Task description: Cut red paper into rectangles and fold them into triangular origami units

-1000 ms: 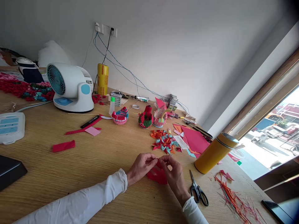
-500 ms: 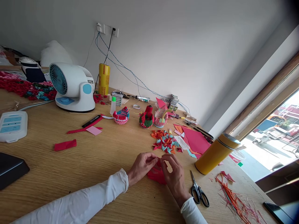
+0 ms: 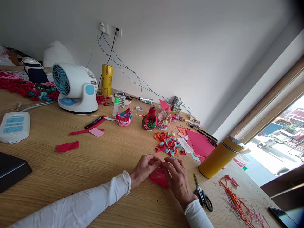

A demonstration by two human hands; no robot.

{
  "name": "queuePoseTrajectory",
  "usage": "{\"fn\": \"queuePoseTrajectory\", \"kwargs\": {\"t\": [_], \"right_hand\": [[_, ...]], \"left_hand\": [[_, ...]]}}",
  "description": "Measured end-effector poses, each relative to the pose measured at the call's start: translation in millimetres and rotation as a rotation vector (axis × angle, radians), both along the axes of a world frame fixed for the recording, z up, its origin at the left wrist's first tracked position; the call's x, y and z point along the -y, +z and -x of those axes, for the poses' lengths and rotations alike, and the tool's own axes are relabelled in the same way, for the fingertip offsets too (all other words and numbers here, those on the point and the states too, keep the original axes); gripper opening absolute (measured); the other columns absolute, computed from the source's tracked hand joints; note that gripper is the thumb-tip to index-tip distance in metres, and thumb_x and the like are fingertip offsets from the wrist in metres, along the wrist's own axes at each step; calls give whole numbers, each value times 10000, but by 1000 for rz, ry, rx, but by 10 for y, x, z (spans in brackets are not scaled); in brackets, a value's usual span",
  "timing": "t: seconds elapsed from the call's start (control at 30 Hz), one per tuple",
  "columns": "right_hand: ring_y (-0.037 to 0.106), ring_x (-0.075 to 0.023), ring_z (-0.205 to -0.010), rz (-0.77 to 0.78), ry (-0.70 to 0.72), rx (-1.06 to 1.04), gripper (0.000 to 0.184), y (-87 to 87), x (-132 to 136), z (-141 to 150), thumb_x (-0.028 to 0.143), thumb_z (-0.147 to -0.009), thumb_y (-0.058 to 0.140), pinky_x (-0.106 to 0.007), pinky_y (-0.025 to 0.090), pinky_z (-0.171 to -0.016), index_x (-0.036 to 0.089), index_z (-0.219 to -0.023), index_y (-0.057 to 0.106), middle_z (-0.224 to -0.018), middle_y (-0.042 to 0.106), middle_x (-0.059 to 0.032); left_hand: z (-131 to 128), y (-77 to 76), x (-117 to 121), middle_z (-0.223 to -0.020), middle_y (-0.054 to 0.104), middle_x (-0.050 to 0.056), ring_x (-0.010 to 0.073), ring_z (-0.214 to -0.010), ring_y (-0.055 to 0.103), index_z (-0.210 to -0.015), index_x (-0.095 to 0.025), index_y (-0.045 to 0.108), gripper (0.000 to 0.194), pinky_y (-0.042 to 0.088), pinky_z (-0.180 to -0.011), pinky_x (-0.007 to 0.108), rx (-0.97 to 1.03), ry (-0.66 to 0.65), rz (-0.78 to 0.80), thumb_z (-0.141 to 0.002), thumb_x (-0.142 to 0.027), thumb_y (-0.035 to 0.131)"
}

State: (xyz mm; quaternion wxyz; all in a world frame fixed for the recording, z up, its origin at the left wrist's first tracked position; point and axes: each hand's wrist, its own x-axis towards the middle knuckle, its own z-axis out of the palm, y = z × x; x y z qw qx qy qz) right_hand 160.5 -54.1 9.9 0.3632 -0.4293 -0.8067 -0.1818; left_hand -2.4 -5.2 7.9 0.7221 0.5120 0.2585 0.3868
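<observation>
My left hand [image 3: 146,168] pinches a small piece of red paper [image 3: 161,165], mostly covered by fingers. My right hand [image 3: 178,178] meets it from the other side, its fingertips pressed together on the same paper. Under both hands, more red paper [image 3: 158,180] lies on the wooden table [image 3: 114,164]. Beyond the fingertips is a heap of folded orange, red and light blue paper triangles [image 3: 167,142]. Scissors [image 3: 202,194] with black handles rest, blades slightly apart, to the right of my right hand.
A yellow flask [image 3: 219,158] stands at the right, beside red paper sheets [image 3: 198,142]. Thin paper strips [image 3: 237,199] lie near the right edge. Several folded-paper baskets [image 3: 149,122] stand farther back. A white fan [image 3: 77,88] and a black box [image 3: 13,172] are at the left.
My right-hand fingers have closed in, narrowing the gap between thumb and fingers. My left hand keeps its pinch. The whole view has shifted slightly.
</observation>
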Motion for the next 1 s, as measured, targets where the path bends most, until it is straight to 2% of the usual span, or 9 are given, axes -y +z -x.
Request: {"fn": "queuePoseTrajectory", "kwargs": {"t": [0.2, 0.37, 0.53, 0.7, 0.8, 0.9, 1.0], "right_hand": [[627, -208, -884, 5, -2, 56, 206, -11, -10, -22, 81, -920, 526, -372, 485, -771, 192, -1064, 623, -1053, 674, -101], [637, -217, -900, 71, -17, -21, 230, 9, 18, 10, 97, -901, 536, -370, 490, -763, 227, -1049, 653, -1067, 671, -91], [623, -230, -966, 219, -70, -348, 186, 15, 34, 71, 169, -912, 513, -375, 501, -809, 218, -1038, 640, -1080, 636, -104], [619, -178, -741, 437, -49, -697, 249, -57, 7, 119, 313, -907, 552, -304, 500, -679, 206, -1132, 559, -815, 627, -18], [595, -152, -684, 568, 18, -887, 306, -110, -17, 143, 375, -885, 589, -270, 486, -634, 207, -1136, 541, -767, 598, 10], [587, -144, -668, 625, 77, -1021, 343, -124, -31, 162, 408, -852, 634, -253, 474, -605, 201, -1111, 546, -758, 596, 11], [581, -143, -646, 618, 89, -1050, 349, -100, -29, 174, 418, -823, 666, -251, 469, -590, 188, -1065, 564, -738, 600, 8]], "left_hand": [[-1, 41, -19, -818, 736, 104, 211, -696, 721, -856, -89, 659, 354, 547, -562, 252, -24, 39, 31, -743, -422, 704], [-1, 46, -25, -803, 734, 103, 217, -693, 718, -839, -90, 652, 383, 560, -590, 279, -24, 44, 26, -731, -452, 717], [-3, 33, -25, -816, 729, 99, 230, -719, 722, -849, -102, 652, 387, 561, -601, 290, -22, 53, -10, -754, -474, 698], [-14, -9, -51, -799, 708, 69, 220, -719, 715, -849, -105, 668, 388, 559, -584, 268, -25, 53, -98, -778, -486, 674], [-19, -27, -58, -767, 689, 46, 204, -700, 700, -850, -109, 676, 390, 560, -583, 266, -29, 53, -134, -785, -493, 665], [-22, -43, -67, -764, 686, 45, 191, -684, 687, -868, -108, 677, 396, 557, -576, 262, -31, 41, -155, -795, -496, 654], [-30, -77, -87, -777, 690, 49, 171, -660, 678, -867, -103, 669, 390, 556, -586, 256, -14, 30, -140, -773, -481, 685]]}}
